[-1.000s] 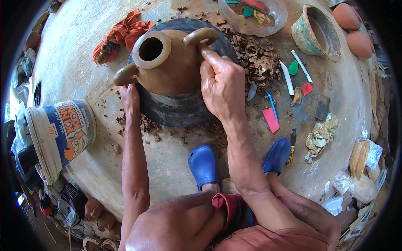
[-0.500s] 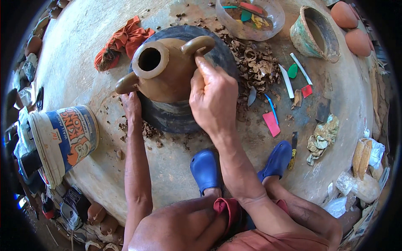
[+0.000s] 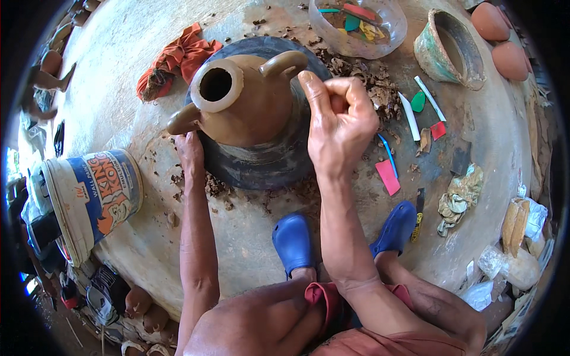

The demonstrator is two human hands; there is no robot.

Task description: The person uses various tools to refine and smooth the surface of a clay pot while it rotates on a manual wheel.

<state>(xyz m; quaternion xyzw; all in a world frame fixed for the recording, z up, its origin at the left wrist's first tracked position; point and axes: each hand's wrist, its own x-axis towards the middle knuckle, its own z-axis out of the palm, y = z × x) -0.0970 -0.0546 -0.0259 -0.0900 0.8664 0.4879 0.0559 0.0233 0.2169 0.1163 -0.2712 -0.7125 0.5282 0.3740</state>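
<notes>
Left hand (image 3: 190,151): at the near left edge of the dark round disc (image 3: 249,169), just below the jar's left handle (image 3: 183,118); fingertips hidden, so grip cannot be told.

Right hand (image 3: 341,127): raised just beside the jar's right handle (image 3: 285,61), apart from it; thumb upright, index bent, other fingers curled under; whether they hold anything cannot be told.

Jar (image 3: 261,113): brown clay, two handles, pale-rimmed round mouth; set on the disc, between the hands.

Clay shavings (image 3: 383,98): heap, right of the disc.

Red cloth (image 3: 181,53): bunched, far left of the jar.

Clear plastic bowl (image 3: 362,54): far right, coloured pieces inside.

Green-stained pot (image 3: 430,50): right of the bowl.

White strips (image 3: 408,117): two, a green piece (image 3: 418,101) between.

Pink piece (image 3: 388,177): nearer, beside a slim blue stick (image 3: 386,146).

Crumpled cloth (image 3: 460,199): right.

Bucket (image 3: 113,190): white and blue, left.

Blue clogs (image 3: 292,240): pair, worn, on the floor, near side.
</notes>
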